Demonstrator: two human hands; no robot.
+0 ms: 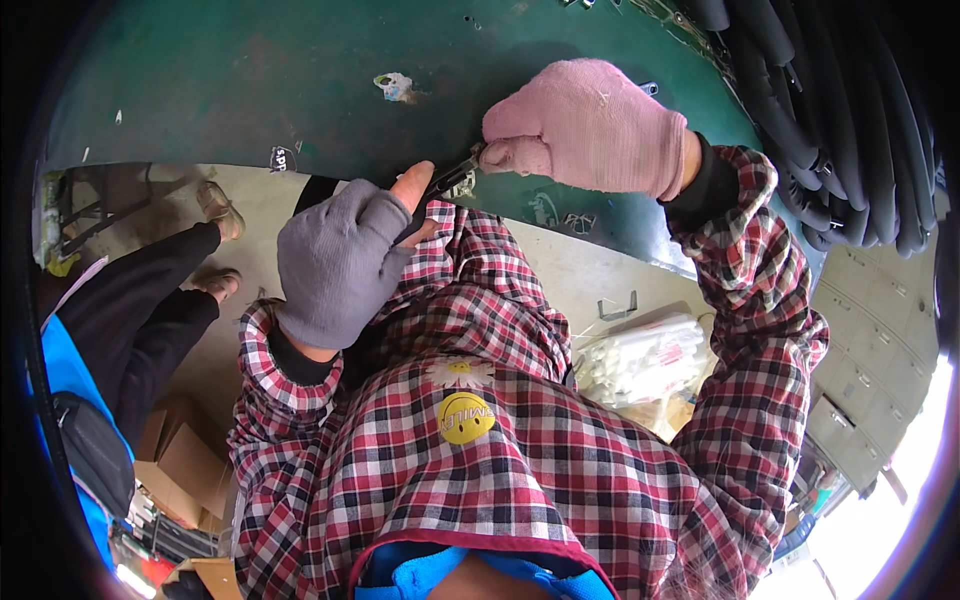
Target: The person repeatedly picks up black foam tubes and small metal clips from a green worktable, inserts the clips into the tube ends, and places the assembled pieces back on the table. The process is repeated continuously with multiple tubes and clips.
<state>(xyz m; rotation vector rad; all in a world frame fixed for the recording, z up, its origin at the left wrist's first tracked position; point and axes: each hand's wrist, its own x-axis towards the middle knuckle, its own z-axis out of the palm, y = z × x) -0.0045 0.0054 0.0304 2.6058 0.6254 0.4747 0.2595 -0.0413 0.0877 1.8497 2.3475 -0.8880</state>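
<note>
My left hand (340, 260), in a grey glove with a bare thumb tip, is closed around a slim black tool-like piece (453, 180). That piece points up and to the right over the bench's near edge; its exact kind does not show. My right hand (595, 130), in a pink glove, is closed with its fingertips pinched together at the piece's far end. Whatever lies between those fingertips is hidden. A small pale metallic bit (463, 187) shows just under the black piece, near the right fingertips.
The green bench (250, 80) carries a whitish scrap (395, 87). Thick black foam-like tubes (830, 120) hang over its right end. Plastic-wrapped white goods (640, 365) sit below. At left are another person's legs (150, 320) and a cardboard box (185, 465); grey lockers (870, 330) stand right.
</note>
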